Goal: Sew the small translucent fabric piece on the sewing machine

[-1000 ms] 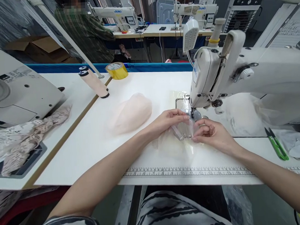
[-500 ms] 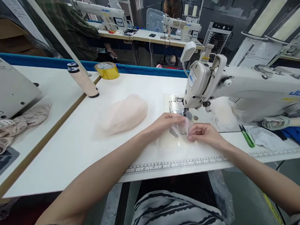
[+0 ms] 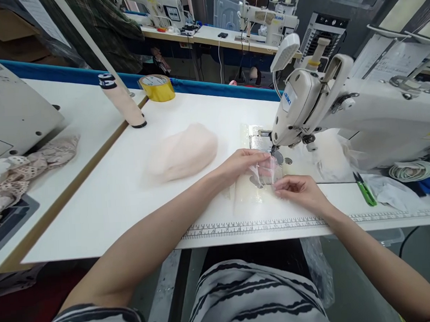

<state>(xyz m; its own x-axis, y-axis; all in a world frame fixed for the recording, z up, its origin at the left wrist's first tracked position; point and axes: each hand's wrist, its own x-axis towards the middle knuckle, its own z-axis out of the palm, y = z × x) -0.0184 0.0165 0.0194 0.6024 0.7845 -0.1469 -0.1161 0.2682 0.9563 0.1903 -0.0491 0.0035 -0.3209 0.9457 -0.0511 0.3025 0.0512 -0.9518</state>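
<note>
A small piece of sheer pale fabric [image 3: 265, 170] is stretched between my two hands at the needle of a white sewing machine [image 3: 294, 107]. My left hand [image 3: 245, 160] pinches its upper edge close to the presser foot. With thumb and fingers together, my right hand [image 3: 300, 189] grips the lower end of the fabric, nearer the table's front. Left of my hands, a loose heap of sheer peach fabric [image 3: 186, 152] lies on the white table [image 3: 106, 203].
Behind the heap stand a yellow tape roll [image 3: 158, 90] and a peach thread cone [image 3: 123, 102]. Green thread snips [image 3: 365, 190] lie to the right, beside white cloth [image 3: 394, 191]. A printed ruler [image 3: 253, 227] runs along the front edge. Lace fabric [image 3: 33, 171] is at left.
The camera view has shifted, so the table and machine sit a little differently in the picture. Both hands keep hold of the sheer fabric by the needle, almost unchanged in place.
</note>
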